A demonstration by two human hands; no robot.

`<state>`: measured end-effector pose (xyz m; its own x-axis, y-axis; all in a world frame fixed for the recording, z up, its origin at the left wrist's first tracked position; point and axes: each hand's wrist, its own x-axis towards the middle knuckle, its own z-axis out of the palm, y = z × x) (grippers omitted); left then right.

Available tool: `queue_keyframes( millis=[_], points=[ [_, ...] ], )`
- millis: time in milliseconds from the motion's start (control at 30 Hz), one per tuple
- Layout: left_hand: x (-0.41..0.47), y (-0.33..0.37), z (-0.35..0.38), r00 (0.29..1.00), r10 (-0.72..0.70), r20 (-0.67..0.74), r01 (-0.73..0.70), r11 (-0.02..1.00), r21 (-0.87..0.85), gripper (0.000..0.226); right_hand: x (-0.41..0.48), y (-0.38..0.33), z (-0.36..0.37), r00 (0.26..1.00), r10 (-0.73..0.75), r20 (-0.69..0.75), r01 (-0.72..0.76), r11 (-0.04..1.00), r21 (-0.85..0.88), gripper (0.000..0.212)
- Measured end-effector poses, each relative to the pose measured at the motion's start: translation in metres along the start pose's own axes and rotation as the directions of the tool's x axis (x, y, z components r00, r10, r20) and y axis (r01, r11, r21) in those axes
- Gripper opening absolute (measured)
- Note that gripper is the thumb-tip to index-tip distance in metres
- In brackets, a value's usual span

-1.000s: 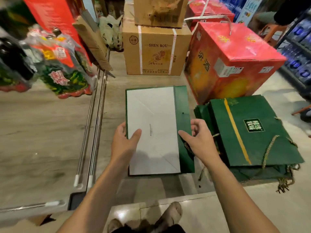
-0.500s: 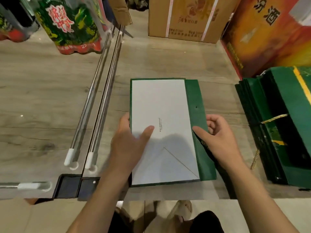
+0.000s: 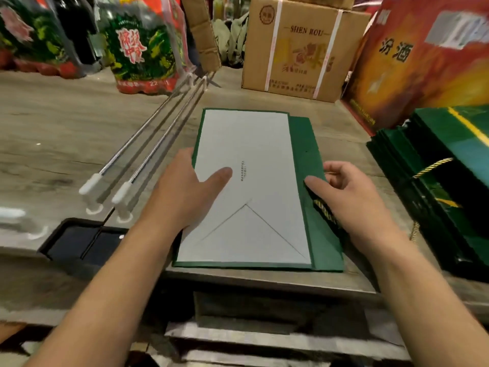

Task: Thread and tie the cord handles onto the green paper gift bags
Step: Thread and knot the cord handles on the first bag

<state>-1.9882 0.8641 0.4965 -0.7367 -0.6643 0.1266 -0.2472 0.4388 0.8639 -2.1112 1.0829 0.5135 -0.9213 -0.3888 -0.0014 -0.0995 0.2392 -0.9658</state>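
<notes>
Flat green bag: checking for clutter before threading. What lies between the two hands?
Head view: between left hand and right hand lie the white panel, bearing small print, and green strip.

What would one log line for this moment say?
left hand: grips flat bag at left edge | right hand: holds gold cord, thumb on green flap | far hole: empty
</notes>
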Motion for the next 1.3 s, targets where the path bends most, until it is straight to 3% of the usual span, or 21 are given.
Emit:
queue_keyframes(
  millis=[67, 133, 233, 333, 433, 500, 633, 700, 867, 1033, 1167, 1233, 1300],
  points=[
    [0.0, 0.001, 0.001, 1.0, 0.006, -0.006, -0.006, 1.0, -0.011, 0.039, 0.0, 0.0, -0.004, 1.0, -0.008, -0.029, 0.009, 1.0, 0.03, 0.013],
    [0.0, 0.001, 0.0, 1.0, 0.014, -0.004, -0.014, 1.0, -0.012, 0.046, 0.001, -0.002, -0.011, 0.998, 0.003, -0.066, -0.002, 1.0, 0.015, 0.018],
    [0.0, 0.0, -0.003, 0.999, 0.036, -0.002, -0.036, 0.999, 0.014, 0.045, 0.006, -0.009, -0.028, 0.985, -0.115, -0.131, 0.074, 0.956, -0.284, 0.027],
    [-0.001, 0.004, -0.003, 0.998, 0.058, -0.007, -0.058, 0.998, 0.04, 0.038, 0.015, -0.017, -0.037, 0.989, -0.151, 0.0, 0.134, 0.873, -0.468, 0.028],
    [-0.001, 0.005, 0.0, 0.996, 0.084, -0.007, -0.084, 0.995, 0.052, 0.027, 0.026, -0.024, -0.031, 0.991, -0.034, 0.131, 0.1, 0.831, -0.547, 0.021],
    [0.0, 0.004, 0.0, 0.996, 0.092, -0.012, -0.091, 0.994, 0.058, 0.025, 0.031, -0.027, -0.025, 0.985, 0.048, 0.165, 0.058, 0.81, -0.583, 0.033],
    [0.01, -0.004, 0.001, 0.997, 0.067, -0.041, -0.065, 0.997, 0.046, 0.041, 0.021, -0.031, -0.037, 0.964, 0.12, 0.238, 0.07, 0.748, -0.66, 0.054],
    [0.016, -0.009, 0.0, 0.998, 0.055, -0.042, -0.053, 0.997, 0.06, 0.044, 0.009, -0.033, -0.045, 0.931, 0.166, 0.326, 0.12, 0.703, -0.701, 0.04],
    [0.022, -0.01, 0.002, 0.998, 0.064, -0.023, -0.061, 0.992, 0.109, 0.048, 0.006, -0.031, -0.055, 0.932, 0.087, 0.353, 0.188, 0.716, -0.672, 0.016],
    [0.026, -0.009, 0.0, 0.999, 0.044, 0.007, -0.045, 0.989, 0.144, 0.052, 0.022, -0.036, -0.054, 0.946, -0.014, 0.323, 0.139, 0.92, -0.367, 0.01],
    [0.03, 0.004, 0.001, 0.998, -0.01, 0.063, -0.008, 0.963, 0.271, 0.04, 0.035, -0.032, -0.043, 0.927, -0.02, 0.373, 0.103, 0.973, -0.205, 0.009],
    [0.03, 0.019, -0.001, 0.995, -0.072, 0.07, 0.03, 0.882, 0.471, 0.046, 0.038, -0.033, -0.039, 0.905, -0.007, 0.426, 0.104, 0.973, -0.205, 0.01],
    [0.034, 0.032, 0.001, 0.999, -0.034, 0.03, -0.001, 0.646, 0.764, 0.06, 0.039, -0.038, -0.034, 0.886, 0.0, 0.464, 0.125, 0.963, -0.238, 0.012]
  ],
)
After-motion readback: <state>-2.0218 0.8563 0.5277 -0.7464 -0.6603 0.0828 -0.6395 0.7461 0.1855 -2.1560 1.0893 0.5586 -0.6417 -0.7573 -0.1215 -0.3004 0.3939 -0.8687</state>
